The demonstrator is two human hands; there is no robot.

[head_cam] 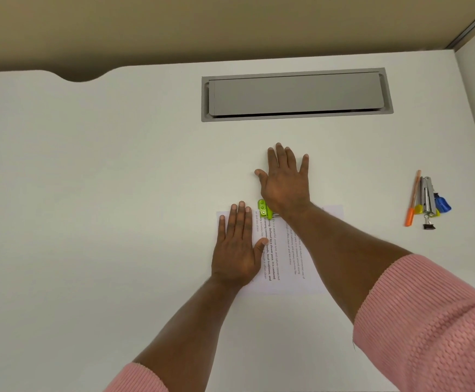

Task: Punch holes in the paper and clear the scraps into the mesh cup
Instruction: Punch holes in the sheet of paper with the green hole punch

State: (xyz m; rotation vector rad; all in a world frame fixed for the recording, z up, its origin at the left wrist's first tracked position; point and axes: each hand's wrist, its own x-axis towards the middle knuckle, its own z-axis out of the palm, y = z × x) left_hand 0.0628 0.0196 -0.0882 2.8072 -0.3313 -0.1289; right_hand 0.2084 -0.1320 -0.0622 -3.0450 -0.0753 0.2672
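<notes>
Both arms reach out over the white table (117, 179), pink knit sleeves (428, 321) pushed back to mid-forearm.

Left hand (235, 250): palm down, flat on the left part of the printed paper (293, 264). Fingers (241, 219) straight, close side by side, pointing toward 12 o'clock; thumb out toward 3 o'clock, tip resting on the text. Holding nothing, only pressing the sheet.

Right hand (285, 179): palm down, at 1 o'clock from the left hand and beyond the paper's far edge. Fingers slightly fanned, thumb out toward 9 o'clock. The heel of the hand sits over the green hole punch (264, 209); only the punch's left end shows, at the sheet's far edge. Cannot tell whether the palm bears on it.

Paper lies mid-table, text running sideways, right forearm crossing above it.

At 3 o'clock, well apart: a cluster of an orange pen (411, 205), a metal tool and a binder clip (428, 225). At 12 o'clock, a grey hatch (295, 94) set into the table.
</notes>
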